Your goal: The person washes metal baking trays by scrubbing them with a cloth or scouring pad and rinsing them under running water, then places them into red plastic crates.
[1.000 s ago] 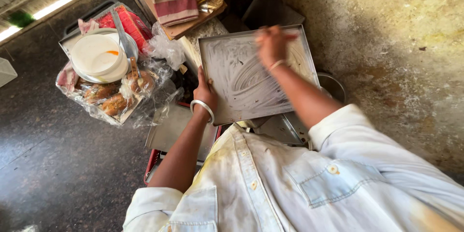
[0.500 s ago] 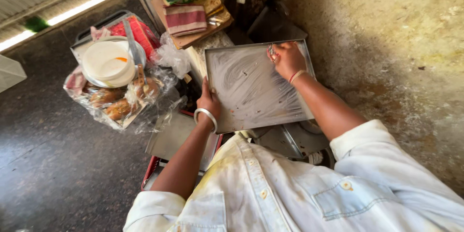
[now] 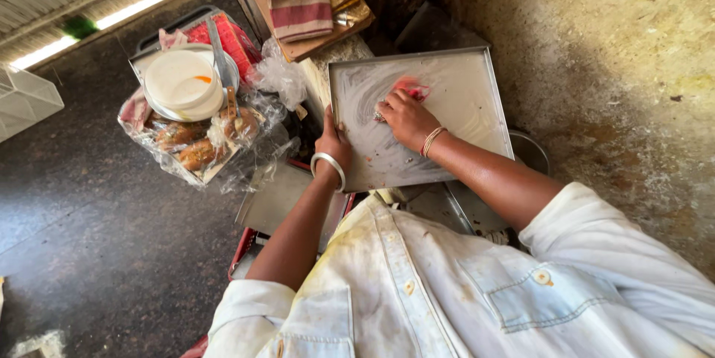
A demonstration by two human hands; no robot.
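A large rectangular metal tray (image 3: 462, 90), smeared with whitish soapy streaks, is held in front of me. My left hand (image 3: 333, 142), with a silver bangle at the wrist, grips the tray's left edge. My right hand (image 3: 404, 118), wearing thin bracelets, presses a red scrubbing pad (image 3: 414, 90) against the tray's surface near its middle. My fingers cover most of the pad.
To the left a plastic-wrapped tray with bread rolls (image 3: 194, 146) carries a white bowl (image 3: 181, 81) and a ladle. A striped cloth (image 3: 299, 15) lies on a wooden board behind. More metal trays (image 3: 279, 194) lie below, a rough wall (image 3: 618, 52) is at right, and dark floor at left.
My right hand has moved from the tray's upper right toward its middle left, scrubbing across the surface. The left hand keeps its grip on the edge.
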